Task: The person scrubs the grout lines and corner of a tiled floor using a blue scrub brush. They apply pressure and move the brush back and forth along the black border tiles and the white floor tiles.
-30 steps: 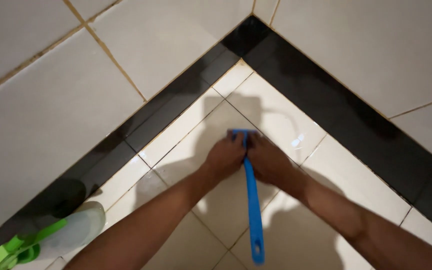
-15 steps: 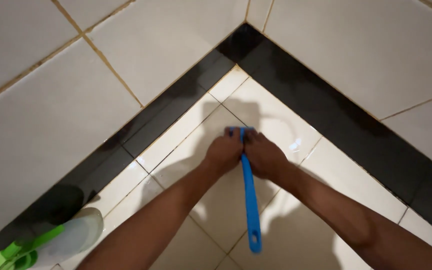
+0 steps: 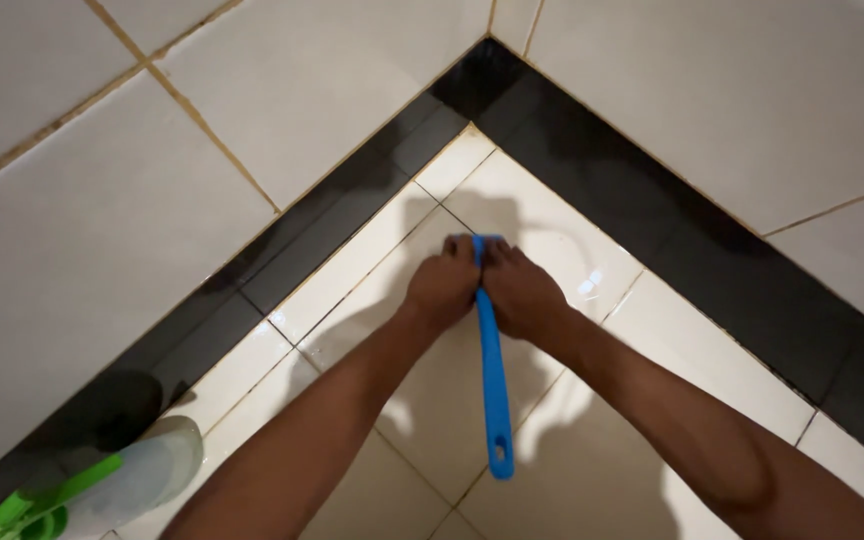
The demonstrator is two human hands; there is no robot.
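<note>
Landmark: the floor corner [image 3: 472, 135], where two tiled walls meet; every place below is told from it.
Spray bottle: a pale bottle with a green trigger head [image 3: 102, 485] lies on the floor, nearest the viewer and well away from the corner, close to the left-hand wall.
Forearms: two bare forearms come in from the bottom edge and draw together toward the corner.
Brush handle: the free end of a blue brush [image 3: 492, 365] points back toward the viewer, away from the corner, and has a small hanging hole.
Brush axis: its long axis runs almost straight from the viewer toward the corner, leaning slightly left at the far end.
Left hand: the left hand [image 3: 442, 285] is curled shut on the brush's far end, from the left side.
Right hand: the right hand [image 3: 522, 295] is curled on the same end from the right, pressed against the left.
Brush head: mostly hidden under the fingers, low over a pale floor tile [image 3: 552, 230] a short way before the corner.
Skirting: a band of black tiles [image 3: 652, 230] runs along the foot of both walls and meets at the corner.
Walls: large white tiles [image 3: 302, 80] rise beyond it.
</note>
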